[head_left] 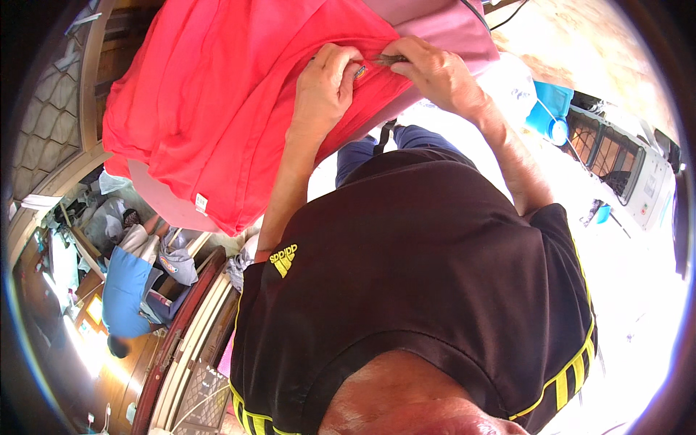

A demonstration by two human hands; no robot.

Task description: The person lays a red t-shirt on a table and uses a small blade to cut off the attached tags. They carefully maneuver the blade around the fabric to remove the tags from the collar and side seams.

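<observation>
A large red garment lies in folds over a pink padded surface. My left hand rests on the red cloth, thumb and fingertips drawn together in a pinch on it. Beside those fingertips is a small round colourful badge on the cloth. A short way to the right, my right hand is closed around a small dark brown thing; its kind is unclear, and my fingers cover part of it. Its tip points toward the badge. A white label shows at the garment's lower edge.
A dark cable runs at the top right. To the right stand a blue container and a white machine with a dark window. Another person in a blue shirt is at the left, beyond a red-brown frame.
</observation>
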